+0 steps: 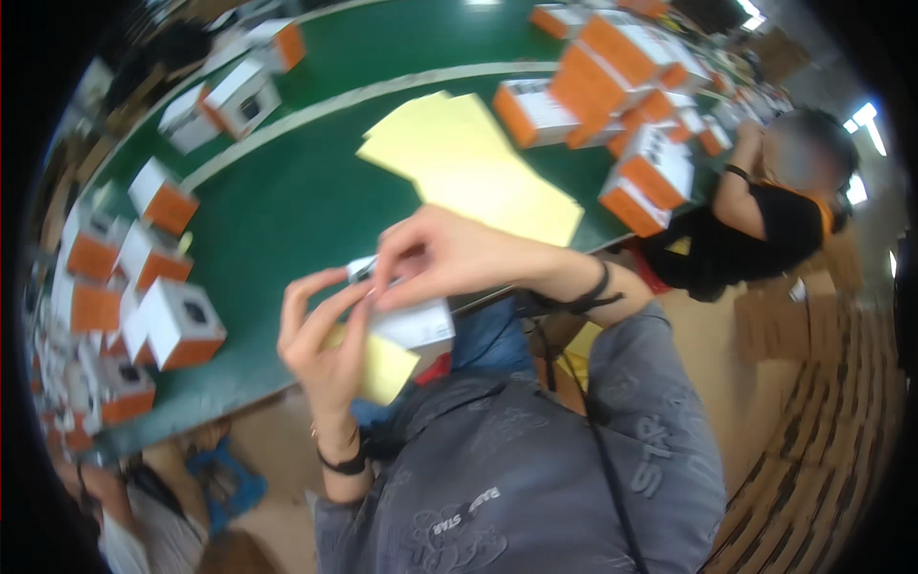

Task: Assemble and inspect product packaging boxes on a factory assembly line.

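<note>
A white box [421,325] is at the table's near edge, directly below and between my two hands, partly covered by them. My left hand [330,349] has its fingers bent toward the box, and a small yellow sheet [387,371] is held in it, hanging down by the palm. The fingers of my right hand [440,256] are pinched together over the box's upper left end, close to the left fingertips. Whatever is between the right fingertips is too small and blurred to name. Beyond my right hand, a fanned pile of yellow sheets [478,167] lies on the green table [277,225].
White and orange boxes [182,320] crowd the table's left side. More boxes [598,91] are stacked at the far right. A person [775,201] in black sits beyond them. Flattened cardboard [813,430] lies on the floor at right; a blue stool [225,483] stands lower left.
</note>
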